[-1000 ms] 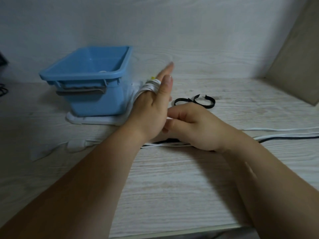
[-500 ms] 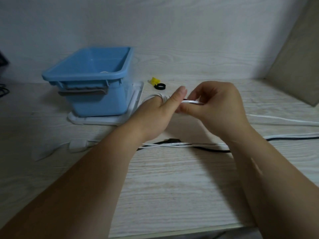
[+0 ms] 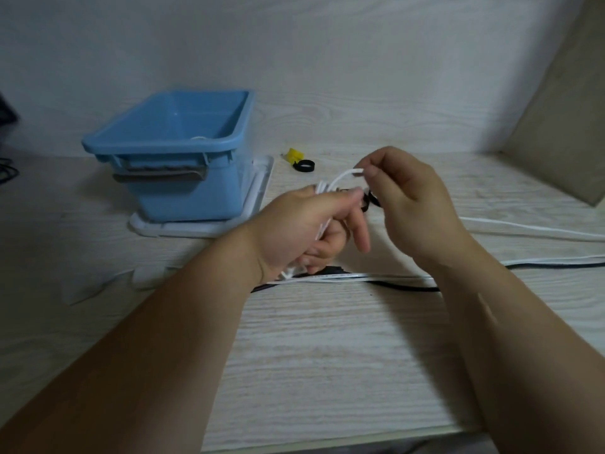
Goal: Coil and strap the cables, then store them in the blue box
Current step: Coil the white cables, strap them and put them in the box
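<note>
A white cable is wound in loops around my left hand, whose fingers curl round the coil. My right hand pinches the cable's end just above the coil, between thumb and forefinger. A black strap shows between the two hands. The blue box stands open at the back left, on a white lid; something pale lies inside it. More white cable and a black cable run off to the right across the table.
A yellow piece and a black strap ring lie behind the hands, right of the box. A white adapter with its lead lies at the left. A beige panel leans at the back right. The table's front edge is near.
My left hand has turned over and lowered, its fingers now curled round the coil. My right hand rose from the table and carried the cable end up over the coil.
</note>
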